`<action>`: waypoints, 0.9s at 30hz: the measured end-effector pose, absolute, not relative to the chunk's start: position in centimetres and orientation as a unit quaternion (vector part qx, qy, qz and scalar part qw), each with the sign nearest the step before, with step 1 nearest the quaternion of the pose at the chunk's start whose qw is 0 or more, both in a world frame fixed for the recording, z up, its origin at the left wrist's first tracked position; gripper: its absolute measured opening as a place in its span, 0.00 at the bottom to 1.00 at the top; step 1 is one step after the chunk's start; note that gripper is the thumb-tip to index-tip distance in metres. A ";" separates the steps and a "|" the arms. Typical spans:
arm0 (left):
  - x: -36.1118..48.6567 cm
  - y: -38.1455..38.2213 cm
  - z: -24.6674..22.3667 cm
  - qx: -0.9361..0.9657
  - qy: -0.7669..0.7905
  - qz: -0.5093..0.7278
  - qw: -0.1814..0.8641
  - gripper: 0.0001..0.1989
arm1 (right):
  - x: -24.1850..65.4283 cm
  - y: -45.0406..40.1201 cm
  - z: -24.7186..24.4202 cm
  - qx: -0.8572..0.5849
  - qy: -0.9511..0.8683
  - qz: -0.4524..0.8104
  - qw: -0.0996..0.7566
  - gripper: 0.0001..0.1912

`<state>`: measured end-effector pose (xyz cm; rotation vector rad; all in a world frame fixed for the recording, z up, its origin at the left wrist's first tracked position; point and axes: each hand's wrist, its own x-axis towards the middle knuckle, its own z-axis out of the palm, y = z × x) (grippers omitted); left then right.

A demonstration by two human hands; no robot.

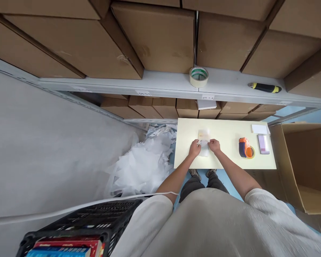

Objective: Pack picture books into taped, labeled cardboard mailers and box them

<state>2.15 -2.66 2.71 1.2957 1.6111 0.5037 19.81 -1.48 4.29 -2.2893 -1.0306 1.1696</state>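
A small translucent plastic bag [204, 151] lies on the pale yellow table, with a flat item with yellowish print [203, 135] showing through its far part. My left hand [194, 148] pinches the bag's left edge, fingers closed. On the opposite edge, my right hand [214, 145] grips the same bag, also with closed fingers. Both hands are close together, and the fingertips partly cover the middle of the bag. To the right of my right hand stands an orange and dark tape dispenser [246, 147] with a roll of tape.
The table [224, 128] also carries a white box [259, 129] and a blurred purple packet [263, 144]. A heap of white sheets [144, 164] lies left; an open carton [307, 167] stands right. Above, a shelf holds a tape roll [198, 76] and a utility knife [264, 87]. A black crate [91, 217] is near.
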 end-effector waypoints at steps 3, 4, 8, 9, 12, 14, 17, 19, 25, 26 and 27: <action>-0.5 -2.1 2.5 0.565 0.658 0.234 0.439 0.21 | 16.6 0.6 4.5 -0.797 -0.380 0.425 0.200 0.08; -1.4 -1.9 2.5 0.576 0.656 0.243 0.423 0.22 | 15.5 1.4 4.5 -0.792 -0.384 0.428 0.203 0.08; -5.0 -0.8 2.6 0.604 0.657 0.241 0.382 0.24 | 11.1 4.3 4.4 -0.779 -0.402 0.439 0.198 0.08; -5.8 -0.5 2.6 0.610 0.659 0.229 0.376 0.24 | 10.1 4.9 4.3 -0.777 -0.406 0.439 0.195 0.08; -7.6 0.3 2.9 0.629 0.659 0.189 0.367 0.27 | 7.9 6.6 4.0 -0.775 -0.418 0.435 0.186 0.09; -8.4 0.7 3.2 0.642 0.655 0.156 0.367 0.28 | 6.8 7.4 3.8 -0.774 -0.427 0.433 0.178 0.09; -9.1 0.9 3.8 0.656 0.647 0.103 0.375 0.30 | 6.0 8.3 3.3 -0.771 -0.441 0.431 0.161 0.09; -9.4 0.9 4.2 0.665 0.640 0.077 0.377 0.31 | 5.8 8.7 3.1 -0.772 -0.448 0.425 0.151 0.10; -9.6 0.9 5.0 0.682 0.626 0.051 0.374 0.34 | 6.4 9.1 2.8 -0.767 -0.455 0.434 0.129 0.12; -9.6 1.0 5.1 0.681 0.626 0.048 0.376 0.33 | 6.6 8.9 2.9 -0.767 -0.451 0.437 0.130 0.14; -9.5 1.1 5.2 0.679 0.628 0.045 0.378 0.33 | 6.8 8.7 3.0 -0.767 -0.447 0.440 0.134 0.16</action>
